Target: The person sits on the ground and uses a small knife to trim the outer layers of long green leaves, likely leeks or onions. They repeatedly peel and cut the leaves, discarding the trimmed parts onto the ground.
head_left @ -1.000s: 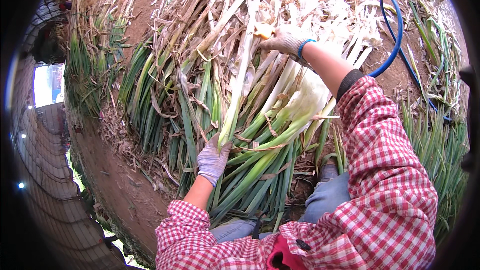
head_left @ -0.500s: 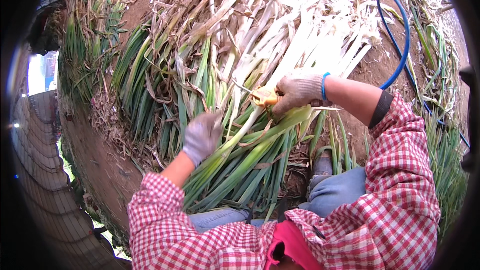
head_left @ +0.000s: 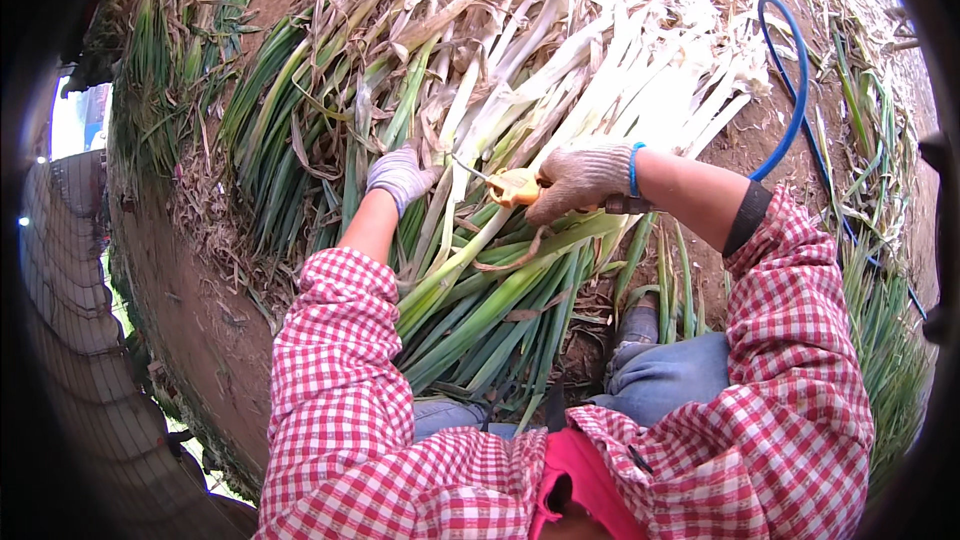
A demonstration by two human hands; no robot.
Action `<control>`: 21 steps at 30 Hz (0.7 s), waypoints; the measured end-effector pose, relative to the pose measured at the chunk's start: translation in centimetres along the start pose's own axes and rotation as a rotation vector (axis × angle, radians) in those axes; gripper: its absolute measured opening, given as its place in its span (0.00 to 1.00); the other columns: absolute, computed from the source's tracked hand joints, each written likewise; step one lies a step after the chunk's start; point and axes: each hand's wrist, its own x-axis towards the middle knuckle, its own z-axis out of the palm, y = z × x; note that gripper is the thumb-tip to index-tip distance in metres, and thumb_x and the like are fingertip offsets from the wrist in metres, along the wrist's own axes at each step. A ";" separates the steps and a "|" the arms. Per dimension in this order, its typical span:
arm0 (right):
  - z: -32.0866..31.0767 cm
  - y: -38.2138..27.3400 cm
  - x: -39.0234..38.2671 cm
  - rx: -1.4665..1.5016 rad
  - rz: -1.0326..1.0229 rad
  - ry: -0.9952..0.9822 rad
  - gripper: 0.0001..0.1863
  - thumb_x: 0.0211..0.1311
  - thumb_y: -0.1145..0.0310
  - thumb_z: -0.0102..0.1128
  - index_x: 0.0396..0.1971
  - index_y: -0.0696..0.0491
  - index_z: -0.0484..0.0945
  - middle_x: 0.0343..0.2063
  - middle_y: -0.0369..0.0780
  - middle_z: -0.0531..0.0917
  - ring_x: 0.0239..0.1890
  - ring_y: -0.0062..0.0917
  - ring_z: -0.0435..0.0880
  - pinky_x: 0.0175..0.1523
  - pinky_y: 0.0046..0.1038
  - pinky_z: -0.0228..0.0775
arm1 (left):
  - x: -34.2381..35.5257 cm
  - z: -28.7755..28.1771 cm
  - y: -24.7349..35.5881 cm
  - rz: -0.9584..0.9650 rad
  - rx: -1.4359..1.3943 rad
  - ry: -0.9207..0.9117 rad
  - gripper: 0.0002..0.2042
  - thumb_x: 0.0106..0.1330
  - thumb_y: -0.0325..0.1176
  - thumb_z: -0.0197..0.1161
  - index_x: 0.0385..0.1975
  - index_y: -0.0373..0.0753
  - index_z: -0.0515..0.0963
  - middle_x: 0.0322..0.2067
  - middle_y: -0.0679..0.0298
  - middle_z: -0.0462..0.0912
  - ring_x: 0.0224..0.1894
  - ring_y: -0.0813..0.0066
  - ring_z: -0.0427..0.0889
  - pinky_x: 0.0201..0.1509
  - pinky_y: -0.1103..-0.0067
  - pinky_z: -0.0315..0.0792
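Note:
Long green onions [head_left: 500, 310] with white shanks and green leaves lie in a thick pile before me. My right hand [head_left: 588, 178], in a knit glove with a blue band at the wrist, is closed round a yellow air blow gun [head_left: 514, 187]. Its thin metal nozzle points left across the stalks. At the left side of the pile, my gloved left hand [head_left: 402, 178] has its fingers curled in at a green onion stalk [head_left: 455, 140]. The fingertips are partly hidden among leaves.
A blue hose [head_left: 803, 90] loops over the soil at the right. Dry husks [head_left: 225, 230] litter the dirt floor. More green onions lie at the far left [head_left: 160, 90] and along the right edge [head_left: 880, 360]. My bent knee [head_left: 670, 375] is close to the pile.
My left hand has moved forward, away from me, from above the near leaves to the stalks at the pile's left. My right hand has shifted slightly left, still holding the blow gun.

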 end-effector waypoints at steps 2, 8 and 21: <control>-0.3 -0.2 -0.1 -0.018 0.007 -0.006 0.26 0.48 0.42 0.66 0.28 0.53 0.84 0.13 0.34 0.76 0.11 0.21 0.71 0.17 0.27 0.64 | 0.2 0.1 0.2 0.011 -0.010 -0.075 0.39 0.55 0.54 0.64 0.65 0.41 0.66 0.51 0.43 0.80 0.52 0.49 0.81 0.58 0.65 0.73; -0.5 -1.0 -0.1 0.040 0.060 -0.057 0.26 0.49 0.42 0.67 0.28 0.54 0.83 0.13 0.34 0.75 0.11 0.21 0.71 0.16 0.25 0.62 | 0.7 2.3 -0.1 0.008 -0.121 -0.097 0.39 0.53 0.53 0.64 0.64 0.39 0.68 0.52 0.42 0.79 0.54 0.49 0.80 0.60 0.66 0.72; -5.7 2.1 1.4 0.140 0.171 0.204 0.28 0.49 0.46 0.70 0.38 0.57 0.83 0.20 0.36 0.79 0.19 0.19 0.74 0.22 0.24 0.65 | -3.8 2.0 0.2 -0.029 -0.146 0.015 0.34 0.56 0.50 0.63 0.60 0.37 0.71 0.48 0.40 0.80 0.51 0.47 0.81 0.57 0.63 0.73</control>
